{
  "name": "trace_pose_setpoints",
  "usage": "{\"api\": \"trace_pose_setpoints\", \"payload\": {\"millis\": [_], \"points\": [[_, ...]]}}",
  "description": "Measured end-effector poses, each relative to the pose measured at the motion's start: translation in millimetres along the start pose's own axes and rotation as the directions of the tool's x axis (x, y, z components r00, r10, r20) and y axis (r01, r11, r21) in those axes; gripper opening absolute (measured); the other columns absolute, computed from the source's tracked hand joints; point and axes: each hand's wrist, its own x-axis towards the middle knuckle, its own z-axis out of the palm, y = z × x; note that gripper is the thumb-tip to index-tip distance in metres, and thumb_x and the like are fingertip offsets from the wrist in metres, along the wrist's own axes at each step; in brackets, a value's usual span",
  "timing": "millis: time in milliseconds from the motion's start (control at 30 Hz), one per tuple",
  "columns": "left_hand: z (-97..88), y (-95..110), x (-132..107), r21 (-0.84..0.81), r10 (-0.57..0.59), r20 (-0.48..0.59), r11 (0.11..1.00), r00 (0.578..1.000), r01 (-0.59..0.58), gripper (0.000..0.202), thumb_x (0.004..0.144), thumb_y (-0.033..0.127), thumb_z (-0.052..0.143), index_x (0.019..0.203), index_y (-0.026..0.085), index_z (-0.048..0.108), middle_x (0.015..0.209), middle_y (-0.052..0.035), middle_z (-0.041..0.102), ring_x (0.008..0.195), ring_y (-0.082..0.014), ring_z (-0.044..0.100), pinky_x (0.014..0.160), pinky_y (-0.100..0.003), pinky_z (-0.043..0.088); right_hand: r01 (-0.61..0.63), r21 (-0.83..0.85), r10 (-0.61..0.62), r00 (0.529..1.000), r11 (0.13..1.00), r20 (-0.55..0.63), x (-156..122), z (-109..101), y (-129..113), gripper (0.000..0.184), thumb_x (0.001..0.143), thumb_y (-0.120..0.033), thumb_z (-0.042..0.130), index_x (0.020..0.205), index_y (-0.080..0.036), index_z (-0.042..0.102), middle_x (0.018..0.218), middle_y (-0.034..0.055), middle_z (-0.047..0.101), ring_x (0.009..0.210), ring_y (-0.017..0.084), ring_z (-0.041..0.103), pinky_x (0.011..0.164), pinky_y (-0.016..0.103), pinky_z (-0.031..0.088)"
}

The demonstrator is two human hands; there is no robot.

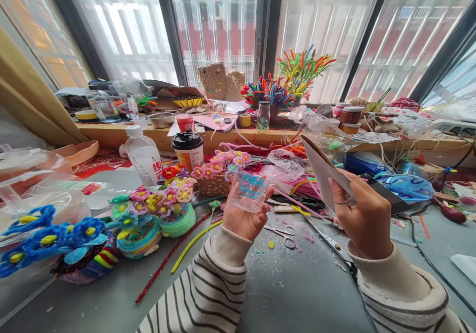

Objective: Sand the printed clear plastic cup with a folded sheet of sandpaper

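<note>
1. Clear plastic cup (pixel 248 192) with blue printing: I locate it above the bench (pixel 275 293), in the left hand (pixel 241 223). The left fingers are curled around its lower part, palm upward. I judge that this grip supports the base and leaves the mouth unobstructed. I can make out no contents.
2. Card sheet (pixel 323 182): the right hand (pixel 366 216) holds it tilted, fingers pinched narrow on its lower edge, thumb on the near face. I judge that the edge grip leaves most of the surface free. Cup and card are apart.
3. Small scissors (pixel 287 235): lying on the bench between the hands, loops toward the right; probably placed there for short reach. Fine scraps surround them.
4. Woven basket (pixel 211 185): behind the cup, topped with pink fuzzy-wire flowers.
5. Green coiled pot (pixel 178 221): left of the cup, carrying pink and cream flowers.
6. Coffee cup (pixel 188 153): black lid fitted; I cannot tell what is inside.
7. Plastic bottle (pixel 143 157): upright, white-capped, beside the coffee cup; fill level unclear to me.
8. Windowsill (pixel 107 134): supports a glass bottle (pixel 263 118) with a green label, near bunches of coloured fuzzy stems (pixel 303 70).
</note>
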Motion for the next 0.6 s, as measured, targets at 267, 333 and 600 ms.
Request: {"api": "trace_pose_setpoints", "payload": {"millis": [267,333,600], "points": [[-12.1,7,9,-0.065,0.091,0.001,0.994,0.996,-0.090,0.067,0.084,0.054,0.031,0.134,0.010,0.028,0.105,-0.0154,0.065,0.072,-0.0168,0.066,0.055,-0.021,0.052,0.008,-0.017,-0.008,1.000,1.000,0.026,-4,6,3,0.042,0.076,-0.006,0.050,0.114,-0.022,0.056,0.103,0.0039,0.066,0.090,0.019,0.063,0.074,0.027,0.051],[-14.4,8,11,-0.061,0.114,-0.031,0.991,0.993,-0.116,0.064,0.085,0.053,0.031,0.134,0.012,0.028,0.106,-0.0151,0.065,0.071,-0.0161,0.065,0.054,-0.021,0.051,-0.001,-0.025,0.002,0.999,1.000,0.033,-4,7,4,0.040,0.076,-0.007,0.049,0.112,-0.022,0.057,0.102,0.0040,0.066,0.090,0.020,0.063,0.073,0.028,0.052],[-13.1,8,12,0.020,0.169,-0.094,0.986,0.981,-0.168,0.061,0.083,0.055,0.033,0.122,0.008,0.042,0.102,-0.0152,0.065,0.070,-0.0185,0.064,0.053,-0.024,0.049,-0.023,0.007,0.023,0.997,1.000,0.070,-3,7,10,0.039,0.077,-0.007,0.046,0.112,-0.022,0.057,0.104,0.0046,0.066,0.093,0.020,0.063,0.075,0.029,0.051]]}}
